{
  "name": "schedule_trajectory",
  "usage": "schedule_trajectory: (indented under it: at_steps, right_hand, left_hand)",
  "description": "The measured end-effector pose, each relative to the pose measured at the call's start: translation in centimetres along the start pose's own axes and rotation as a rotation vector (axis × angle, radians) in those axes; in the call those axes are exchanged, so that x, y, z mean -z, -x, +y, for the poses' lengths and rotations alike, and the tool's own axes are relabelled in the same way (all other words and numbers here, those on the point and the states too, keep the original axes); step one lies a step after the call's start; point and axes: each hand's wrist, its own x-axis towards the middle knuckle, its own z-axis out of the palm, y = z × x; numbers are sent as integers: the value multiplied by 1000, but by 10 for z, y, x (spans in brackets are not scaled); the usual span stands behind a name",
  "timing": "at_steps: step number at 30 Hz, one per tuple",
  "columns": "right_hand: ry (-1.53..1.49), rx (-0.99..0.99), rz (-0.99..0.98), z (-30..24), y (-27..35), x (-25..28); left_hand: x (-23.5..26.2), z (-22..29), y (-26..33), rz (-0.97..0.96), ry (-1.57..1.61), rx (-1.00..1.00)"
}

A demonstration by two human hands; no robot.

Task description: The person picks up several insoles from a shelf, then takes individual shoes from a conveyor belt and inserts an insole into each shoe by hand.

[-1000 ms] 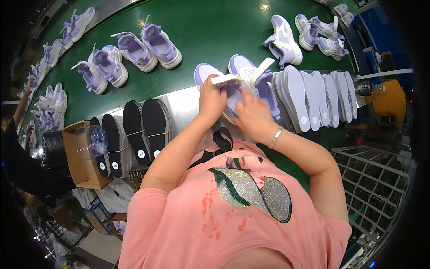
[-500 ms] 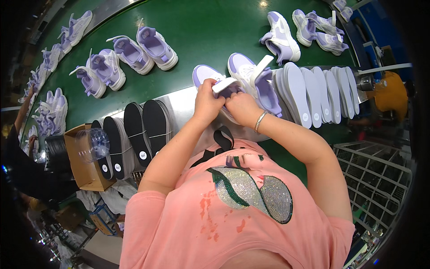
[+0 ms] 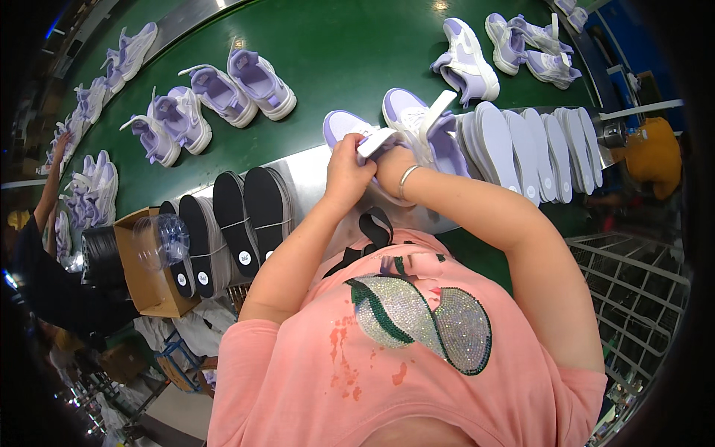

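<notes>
A white and lilac sneaker [image 3: 341, 128] lies on the metal ledge in front of me, its toe pointing away. My left hand [image 3: 347, 173] is closed on its near left side, by the raised white strap [image 3: 377, 141]. Into the shoe's opening reaches my right hand [image 3: 390, 168], a silver bracelet at its wrist; its fingers are hidden inside. Touching on the right, a matching sneaker [image 3: 408, 109] stands with its strap lifted. Further right is a row of pale grey insoles [image 3: 497, 145].
Black insoles [image 3: 232, 212] in tied stacks lie to the left, beside a cardboard box [image 3: 153, 279] and a clear plastic bottle [image 3: 165, 240]. More sneakers [image 3: 261, 82] stand on the green table [image 3: 357, 45]. A wire rack [image 3: 633, 298] is at right; a co-worker's arm [image 3: 51, 186] reaches in at far left.
My right hand has pushed deeper into the sneaker, and its forearm has swung up and inward. My left hand keeps its hold. The view has shifted slightly.
</notes>
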Motion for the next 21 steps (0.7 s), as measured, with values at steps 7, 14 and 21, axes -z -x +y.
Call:
schedule_trajectory:
  at_steps: [7,14,21]
  right_hand:
    - [139,246,-252,8,27,29]
    - [-58,141,-355,23,54,16]
    - [-133,156,-337,28,53,11]
  left_hand:
    - [-2,4,1,12,-41,4]
    - [-9,4,-2,-39,-19,83]
    - [-14,18,-4,50,229,20]
